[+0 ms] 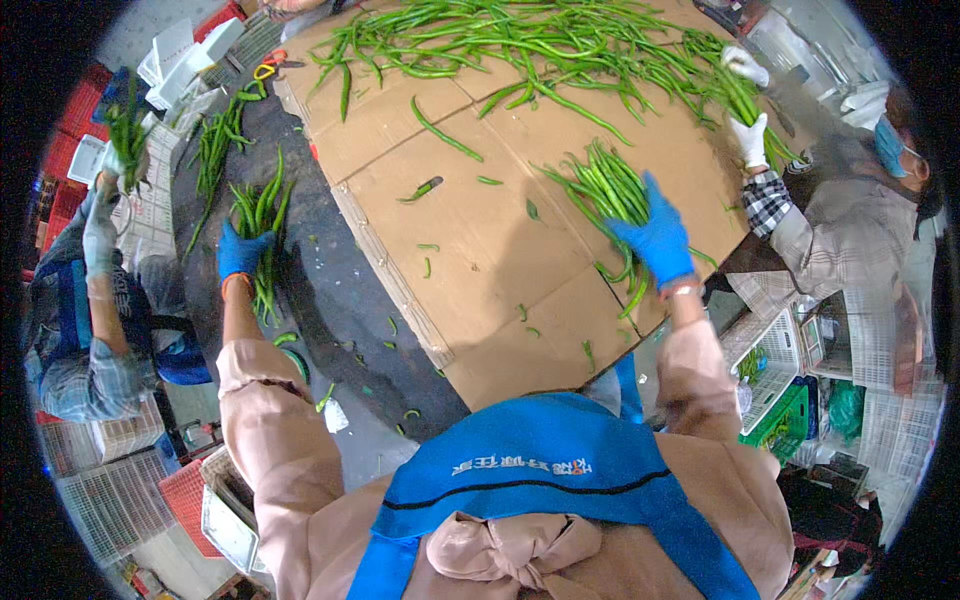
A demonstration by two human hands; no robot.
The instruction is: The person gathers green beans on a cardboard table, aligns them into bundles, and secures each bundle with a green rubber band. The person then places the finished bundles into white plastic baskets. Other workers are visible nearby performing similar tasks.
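Note:
My left hand (244, 251), in a blue glove, grips a bundle of long green chili peppers (264, 206) over the dark mat (330, 300) on the left. On the right, my right hand (656, 236), also blue-gloved, lies with thumb and fingers spread against a second pepper bunch (607, 187) on the cardboard (450, 255); whether it grips the bunch I cannot tell. A large pile of green peppers (510, 37) spreads across the cardboard's far side. Single peppers and short broken pieces lie scattered nearer to me.
A co-worker's white-gloved hands (750, 139) hold peppers at the right. Another co-worker's gloved hand (111, 161) holds a bunch at the far left. More peppers (217, 142) and scissors with orange and yellow handles (268, 66) lie at upper left. Plastic crates (772, 367) stand at lower right.

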